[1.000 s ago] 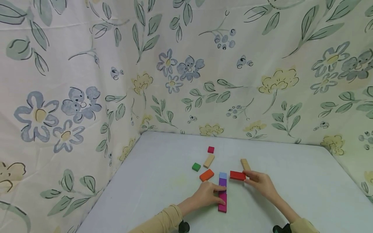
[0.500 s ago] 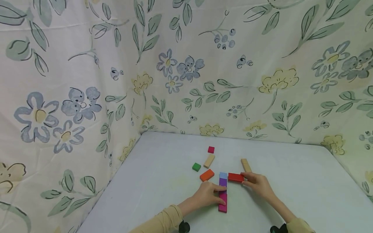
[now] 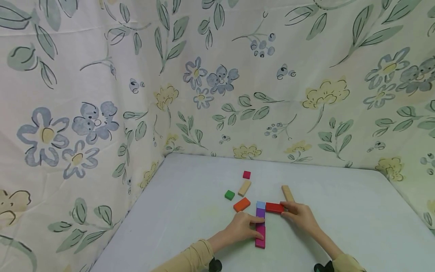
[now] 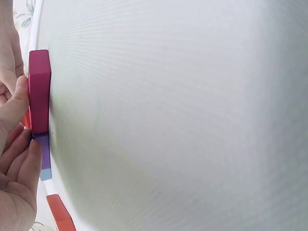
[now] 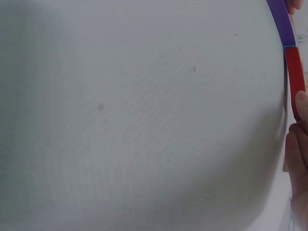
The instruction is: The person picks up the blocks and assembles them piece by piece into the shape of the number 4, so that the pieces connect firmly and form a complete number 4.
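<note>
On the white table a row of blocks runs away from the person: a magenta block (image 3: 260, 241), a purple block (image 3: 260, 212) and a light blue block (image 3: 261, 204) at the far end. My left hand (image 3: 238, 229) holds the row from the left, thumb on the magenta block and index finger across the purple one. With thumb and index finger, my right hand (image 3: 300, 215) pinches the right end of a red block (image 3: 273, 207). That block lies crosswise, its left end against the row near the light blue block. In the right wrist view the red block (image 5: 293, 72) meets the purple block (image 5: 284, 26).
An orange block (image 3: 242, 204), a green block (image 3: 229, 195), a natural wood block (image 3: 244, 187) and a small crimson block (image 3: 246, 174) lie left of and beyond the row. Another wood block (image 3: 287, 192) lies behind my right hand. Floral cloth (image 3: 210, 75) hangs behind the table.
My right hand has slid the red block left, closing the gap to the row. The left hand has stayed in place on the row.
</note>
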A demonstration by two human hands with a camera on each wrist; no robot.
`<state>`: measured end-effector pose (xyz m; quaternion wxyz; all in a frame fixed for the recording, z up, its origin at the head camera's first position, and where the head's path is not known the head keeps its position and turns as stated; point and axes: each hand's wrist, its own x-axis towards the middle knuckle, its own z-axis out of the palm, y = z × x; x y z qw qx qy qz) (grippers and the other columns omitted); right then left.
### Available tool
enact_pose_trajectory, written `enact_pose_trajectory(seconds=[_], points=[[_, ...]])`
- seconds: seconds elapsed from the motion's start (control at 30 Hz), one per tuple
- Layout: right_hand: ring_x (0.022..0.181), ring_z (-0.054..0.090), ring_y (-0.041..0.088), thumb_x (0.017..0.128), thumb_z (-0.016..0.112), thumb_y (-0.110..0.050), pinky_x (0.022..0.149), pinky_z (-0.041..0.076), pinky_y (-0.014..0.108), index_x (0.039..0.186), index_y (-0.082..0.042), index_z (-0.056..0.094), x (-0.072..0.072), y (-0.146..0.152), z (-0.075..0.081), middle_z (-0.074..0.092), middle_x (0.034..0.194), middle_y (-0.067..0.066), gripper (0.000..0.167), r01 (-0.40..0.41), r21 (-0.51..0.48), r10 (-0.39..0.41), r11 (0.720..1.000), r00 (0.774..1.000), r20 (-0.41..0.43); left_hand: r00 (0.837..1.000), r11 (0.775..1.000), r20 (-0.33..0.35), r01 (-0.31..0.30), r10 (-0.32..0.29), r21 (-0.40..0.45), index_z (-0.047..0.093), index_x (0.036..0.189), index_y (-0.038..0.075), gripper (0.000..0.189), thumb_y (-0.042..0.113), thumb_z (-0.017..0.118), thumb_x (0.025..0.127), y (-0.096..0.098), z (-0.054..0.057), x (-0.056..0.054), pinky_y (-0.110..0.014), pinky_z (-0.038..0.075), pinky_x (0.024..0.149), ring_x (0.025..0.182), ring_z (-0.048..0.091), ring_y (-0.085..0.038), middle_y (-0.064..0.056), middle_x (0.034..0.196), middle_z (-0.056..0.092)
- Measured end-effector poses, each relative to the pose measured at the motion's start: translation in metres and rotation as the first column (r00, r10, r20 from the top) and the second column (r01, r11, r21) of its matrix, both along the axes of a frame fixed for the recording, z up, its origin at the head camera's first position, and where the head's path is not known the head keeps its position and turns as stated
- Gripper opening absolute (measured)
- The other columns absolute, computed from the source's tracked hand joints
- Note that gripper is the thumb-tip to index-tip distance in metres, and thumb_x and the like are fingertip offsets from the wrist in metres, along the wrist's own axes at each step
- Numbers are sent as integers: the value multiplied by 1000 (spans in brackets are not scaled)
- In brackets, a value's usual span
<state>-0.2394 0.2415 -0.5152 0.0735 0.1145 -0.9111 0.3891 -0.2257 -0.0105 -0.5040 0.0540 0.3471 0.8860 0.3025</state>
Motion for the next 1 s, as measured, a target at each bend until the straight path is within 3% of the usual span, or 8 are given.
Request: enact_pose_trajectory(seconds=[0.37,0.73,1.0], points=[[93,69,26,79,73,-5,75,55,24,111,3,68,-3,-1,-6,71,107,18,33,-8,6,8,1000,999,-43,1000,1000,-7,4,-4,-2,65,122,19,52,35,78,75,-1,-1,0,-6,40,66,104,59,0,4,123,64],[96,67,31,79,72,-3,78,56,32,113,4,67,-1,-3,-3,69,110,19,35,1,42,-1,999,1000,-8,1000,1000,17,0,0,3,64,124,20,52,34,78,75,0,-2,-1,-7,40,63,100,58,2,4,123,64],[99,67,32,80,73,-5,80,55,36,115,3,66,-1,-4,-4,68,112,20,37,11,66,-12,998,1000,5,1000,1000,-17,13,-13,6,65,122,19,52,34,78,74,-1,-1,-1,-6,40,62,99,59,2,3,121,65]])
